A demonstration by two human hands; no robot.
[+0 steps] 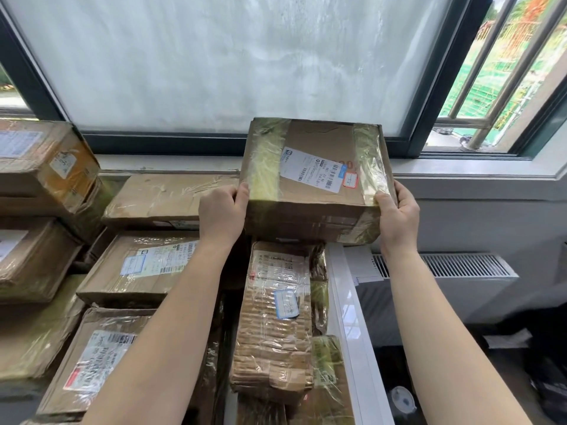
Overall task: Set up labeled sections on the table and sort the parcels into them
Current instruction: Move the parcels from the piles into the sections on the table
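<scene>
**Held by the corners, out past the table edge**

The left hand (222,213) and right hand (399,216) each clasp a near corner of the taped cardboard parcel (306,207), thumbs on top, fingers curled underneath. It sits in front of the window sill (460,170), above the corrugated-wrapped parcel (273,326); whether the two touch cannot be told.

Both thumbs press on glossy tape (264,167), so the grip could slide. The parcel's right end overhangs the white table edge (346,302); if it slips there, it would likely fall toward the radiator (445,265). The stacked parcels (138,265) to the left look uneven and crowded, so setting it down carelessly could topple it. No labelled sections show.
</scene>
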